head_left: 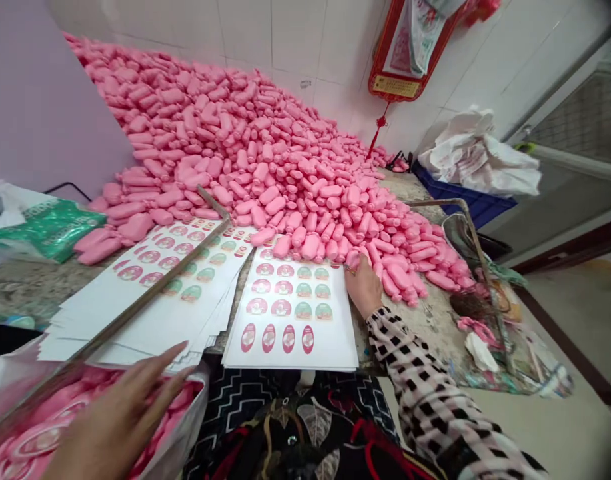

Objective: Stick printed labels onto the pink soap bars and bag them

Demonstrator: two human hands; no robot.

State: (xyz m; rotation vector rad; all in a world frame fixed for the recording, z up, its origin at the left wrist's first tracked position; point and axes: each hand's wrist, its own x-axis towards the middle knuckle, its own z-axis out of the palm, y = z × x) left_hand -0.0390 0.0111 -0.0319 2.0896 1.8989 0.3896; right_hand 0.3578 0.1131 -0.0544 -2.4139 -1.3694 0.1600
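My right hand reaches to the front of a large heap of small pink plastic bottles, its fingers closed round one bottle there. Just left of it lies a stack of sticker sheets with oval and rounded pink and green labels. My left hand, somewhat blurred, is held with fingers stretched and apart, nothing seen in it. Under it is a white sack holding pink bottles, one with an oval label showing. A second, fanned pile of sticker sheets lies beyond the left hand.
A rusty metal bar slants across the left sheets. A green plastic packet lies at far left. At right are a bent metal frame, table clutter and a blue crate with white crumpled bags. A red hanging is on the tiled wall.
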